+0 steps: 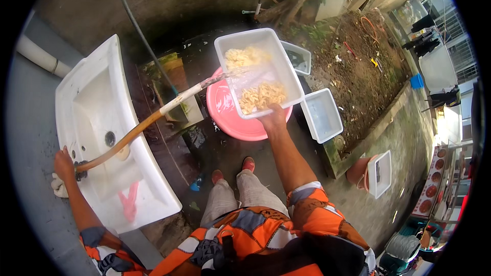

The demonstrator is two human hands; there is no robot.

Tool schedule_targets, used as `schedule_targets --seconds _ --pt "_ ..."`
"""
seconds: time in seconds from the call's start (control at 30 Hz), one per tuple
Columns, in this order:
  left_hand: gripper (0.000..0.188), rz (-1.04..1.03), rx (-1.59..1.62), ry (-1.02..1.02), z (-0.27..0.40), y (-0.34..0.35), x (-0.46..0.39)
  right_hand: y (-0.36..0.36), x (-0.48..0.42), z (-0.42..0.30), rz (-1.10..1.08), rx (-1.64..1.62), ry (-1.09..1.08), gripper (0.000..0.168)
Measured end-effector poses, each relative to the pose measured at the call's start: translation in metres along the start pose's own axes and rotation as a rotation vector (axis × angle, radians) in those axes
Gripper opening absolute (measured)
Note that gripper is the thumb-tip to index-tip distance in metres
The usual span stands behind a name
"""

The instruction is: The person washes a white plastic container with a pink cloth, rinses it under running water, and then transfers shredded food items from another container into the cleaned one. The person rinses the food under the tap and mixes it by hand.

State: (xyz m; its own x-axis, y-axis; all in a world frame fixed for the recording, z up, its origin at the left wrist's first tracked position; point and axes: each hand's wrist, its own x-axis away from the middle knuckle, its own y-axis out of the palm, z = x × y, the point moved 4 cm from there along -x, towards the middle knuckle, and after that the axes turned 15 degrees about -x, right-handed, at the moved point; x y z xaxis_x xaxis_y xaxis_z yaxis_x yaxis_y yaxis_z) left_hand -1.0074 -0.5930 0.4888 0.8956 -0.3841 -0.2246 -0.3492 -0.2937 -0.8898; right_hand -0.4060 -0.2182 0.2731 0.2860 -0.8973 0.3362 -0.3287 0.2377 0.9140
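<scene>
My right hand [275, 118] grips the near rim of a white plastic tub [294, 82], held tilted over a pink plastic basin [245, 128]. Two heaps of pale yellow food pieces [262, 97] lie in the tub, with what looks like water between them. A brown hose [126, 136] with a white end section reaches across the white ceramic sink [101, 103], and water streams from it into the tub. At the sink's left rim, my left hand [64, 165] is beside the hose's fixed end. Whatever its fingers touch there is hidden.
Pink rubber gloves [129, 201] lie in the sink. Two white tubs [322, 115] stand right of the basin, beside a soil bed with a raised concrete edge [368, 134]. Further right, a white tub [379, 174] leans on a brown bucket [356, 174]. A thin grey pipe [144, 34] slants down behind the hose.
</scene>
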Motion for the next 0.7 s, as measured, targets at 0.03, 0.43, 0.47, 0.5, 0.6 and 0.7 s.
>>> schedule_targets --seconds 0.03,0.43,0.47,0.5,0.6,0.7 --pt "0.046 -0.002 -0.006 -0.003 0.0 -0.002 0.002 0.001 0.0 0.001 0.011 0.01 0.002 0.067" --pt "0.042 0.085 -0.024 0.006 -0.005 0.009 -0.002 -0.006 -0.01 0.0 0.018 0.004 0.026 0.066" --pt "0.042 0.084 -0.022 0.004 -0.005 0.009 -0.002 -0.005 -0.01 0.0 0.017 0.009 0.02 0.065" --pt "0.042 0.076 -0.021 -0.002 -0.005 0.009 -0.002 -0.004 -0.009 0.0 0.021 0.003 0.026 0.065" --pt "0.042 0.063 -0.026 -0.011 -0.003 0.005 0.0 -0.002 -0.008 0.0 0.024 -0.01 0.036 0.065" --pt "0.043 0.068 -0.039 -0.005 -0.001 0.002 0.002 -0.002 -0.007 0.0 0.025 -0.01 0.025 0.066"
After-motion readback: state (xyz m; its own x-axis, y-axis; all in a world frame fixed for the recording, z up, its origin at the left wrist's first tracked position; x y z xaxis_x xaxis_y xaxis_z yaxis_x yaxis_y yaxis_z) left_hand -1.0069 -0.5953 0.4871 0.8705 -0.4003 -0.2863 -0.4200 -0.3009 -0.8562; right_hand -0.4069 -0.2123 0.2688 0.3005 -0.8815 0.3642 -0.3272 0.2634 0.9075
